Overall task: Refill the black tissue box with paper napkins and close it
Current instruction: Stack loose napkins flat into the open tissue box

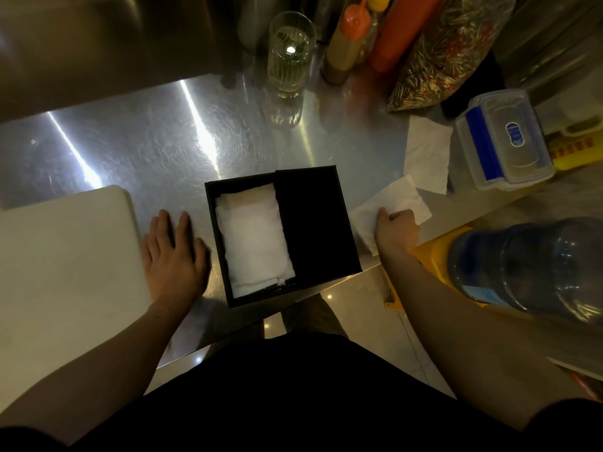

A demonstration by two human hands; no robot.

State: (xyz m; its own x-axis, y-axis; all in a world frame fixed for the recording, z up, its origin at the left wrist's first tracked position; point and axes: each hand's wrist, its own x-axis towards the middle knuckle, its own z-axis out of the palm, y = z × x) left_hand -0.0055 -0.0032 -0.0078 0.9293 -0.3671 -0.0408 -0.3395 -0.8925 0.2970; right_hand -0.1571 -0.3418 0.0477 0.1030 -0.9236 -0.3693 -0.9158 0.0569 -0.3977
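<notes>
Left hand [174, 256] flat, fingers spread; right hand [396, 228] pinching a loose napkin [391, 200]; black tissue box [280, 236] part-filled, lid [315, 223] half open.

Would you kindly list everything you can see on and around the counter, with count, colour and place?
tissue box: one, black, counter centre, lid half slid open
napkins in box: stack, white, left half of box
loose napkins: two, white, right of box
cutting board: one, white, far left
glass: one, clear, back centre
squeeze bottles: several, orange and yellow caps, back
plastic container: one, clear with blue clips, right
water jug: one, blue-tinted, lower right
left hand: flat on counter beside box
right hand: on nearest loose napkin
</notes>
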